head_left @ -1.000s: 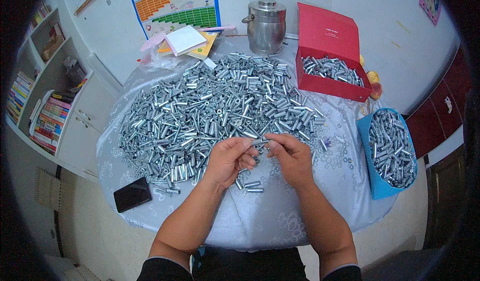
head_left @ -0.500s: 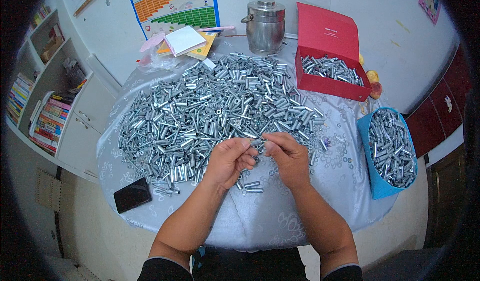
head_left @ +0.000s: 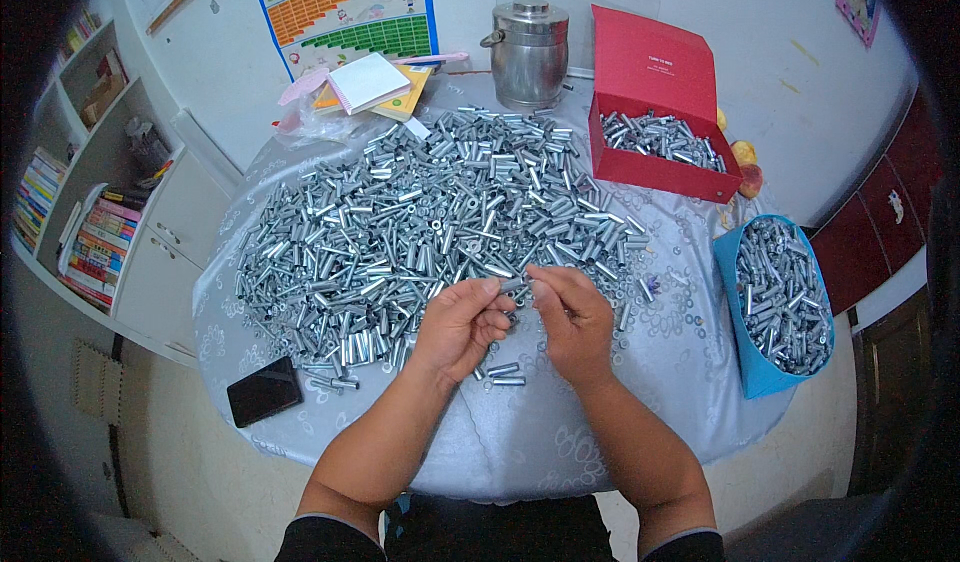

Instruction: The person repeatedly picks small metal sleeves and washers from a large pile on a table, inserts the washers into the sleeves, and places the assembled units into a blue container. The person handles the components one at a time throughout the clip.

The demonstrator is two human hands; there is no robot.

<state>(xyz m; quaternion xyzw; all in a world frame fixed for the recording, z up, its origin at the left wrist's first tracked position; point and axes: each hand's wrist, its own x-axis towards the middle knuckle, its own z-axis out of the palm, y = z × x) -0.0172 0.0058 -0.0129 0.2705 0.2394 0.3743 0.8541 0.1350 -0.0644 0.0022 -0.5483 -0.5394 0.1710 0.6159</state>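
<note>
A big heap of short silver metal tubes covers a round table with a pale patterned cloth. My left hand and my right hand meet at the heap's near edge, fingertips together, pinching one small metal tube between them. A few loose tubes lie on the cloth just under my hands. Small washers are scattered to the right of my right hand.
A red box at the back right holds more tubes; a blue bin at the right edge is full of them. A steel pot, papers, a black phone and a bookshelf surround the table.
Both hands have stayed at the heap's near edge; the fingers shifted slightly around the small tube held between them.
</note>
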